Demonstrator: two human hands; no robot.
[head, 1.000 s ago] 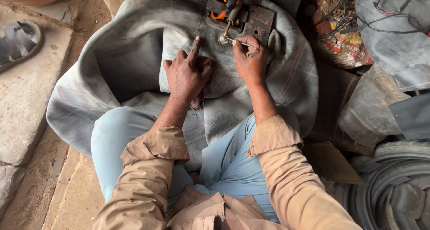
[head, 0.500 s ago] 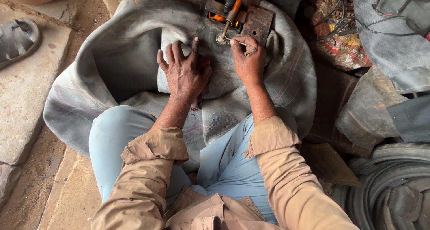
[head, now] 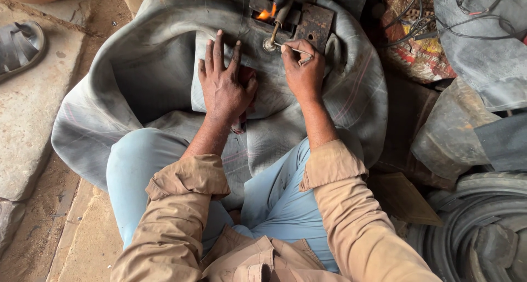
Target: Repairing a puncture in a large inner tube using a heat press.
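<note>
A large grey rubber inner tube (head: 137,84) lies folded over my lap and the ground. My left hand (head: 224,84) rests flat on it, fingers spread, pressing the rubber down. My right hand (head: 303,68) pinches a thin metal tool (head: 291,48) whose tip meets the tube's brass valve stem (head: 270,40). Just beyond the valve sits a rusty metal press (head: 313,21) with an orange part (head: 264,14) showing.
A grey sandal (head: 19,46) lies on the stone slab at the left. Black tyres (head: 477,232) are stacked at the lower right. Wires (head: 439,18), rubber scraps and a colourful bag (head: 417,51) crowd the upper right.
My left hand has gone from one pointing finger to a flat, spread palm on the tube. My right hand stays at the valve with the tool.
</note>
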